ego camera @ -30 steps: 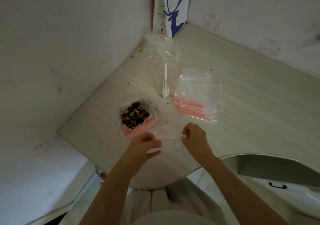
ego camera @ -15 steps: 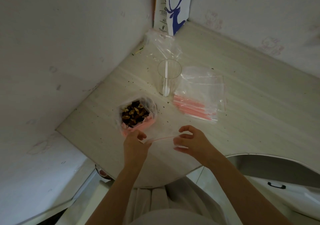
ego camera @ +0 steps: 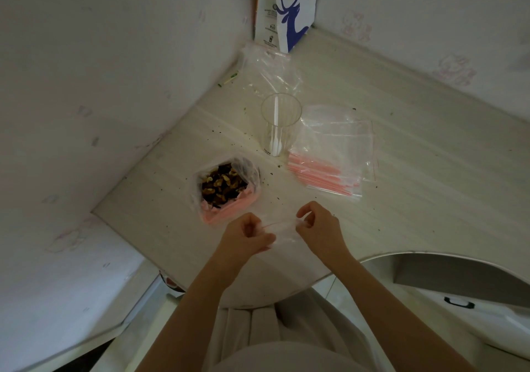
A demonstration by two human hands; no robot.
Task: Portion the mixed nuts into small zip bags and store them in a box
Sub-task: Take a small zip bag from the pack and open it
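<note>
The pale wood-grain bench (ego camera: 415, 176) is speckled with crumbs. An open bag of nuts (ego camera: 225, 185) sits left of a flat stack of zip bags (ego camera: 329, 159). My left hand (ego camera: 246, 242) and right hand (ego camera: 321, 231) each pinch one small zip bag (ego camera: 284, 232), so clear it is barely visible.

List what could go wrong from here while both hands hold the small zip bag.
The left hand works beside the open nut bag; a jerk could tip it and spill nuts. It and the right hand pinch the thin small zip bag near the table edge; a slip could drop it.
</note>
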